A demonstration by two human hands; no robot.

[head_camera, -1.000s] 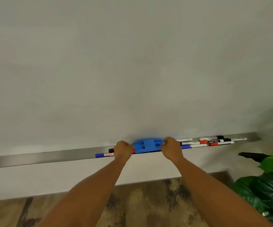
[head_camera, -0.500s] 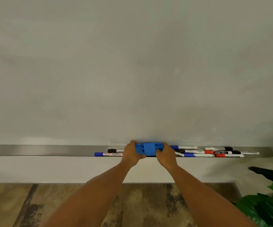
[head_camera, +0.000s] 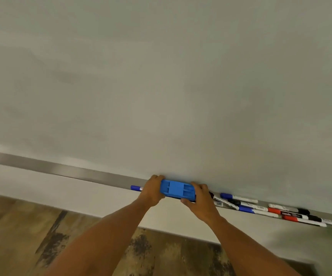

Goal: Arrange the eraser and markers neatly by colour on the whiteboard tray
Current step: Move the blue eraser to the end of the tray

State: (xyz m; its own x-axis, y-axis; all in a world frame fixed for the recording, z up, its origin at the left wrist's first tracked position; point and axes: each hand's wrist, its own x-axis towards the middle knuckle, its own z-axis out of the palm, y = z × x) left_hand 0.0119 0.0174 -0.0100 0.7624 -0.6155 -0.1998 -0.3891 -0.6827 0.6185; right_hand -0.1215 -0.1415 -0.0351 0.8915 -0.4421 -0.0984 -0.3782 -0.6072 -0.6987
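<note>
The blue eraser (head_camera: 177,191) sits low in the frame, a little right of centre, on the metal whiteboard tray (head_camera: 65,170) that runs as a slanting band from the left edge down toward the lower right. The eraser's long axis lies along that band, so any slide has to follow the tray line.

Both hands are on it, one at each short end. The left hand (head_camera: 152,191) wraps the end toward the left of the frame, fingers curled over the top edge next to the board. The right hand (head_camera: 200,202) holds the opposite end, fingers curled over the top and the thumb (head_camera: 186,201) pressed under the near edge. The eraser lies directly between the two grips, spanning palm to palm, and neither hand is clearly nearer its middle.

The relation that matters is what lies along the axis on either side. Toward the left of the frame, one blue-capped marker (head_camera: 136,188) pokes out just beyond the left hand, and past it the tray looks bare. Toward the lower right, a cluster of markers (head_camera: 270,210) in blue, black and red lies crossed and overlapping, beginning right beside the right hand. Whether the eraser rests on a marker cannot be told; the hands hide it.

My judgement is that the eraser probably has to be lifted clear rather than pushed either way, or it will shove markers along.
</note>
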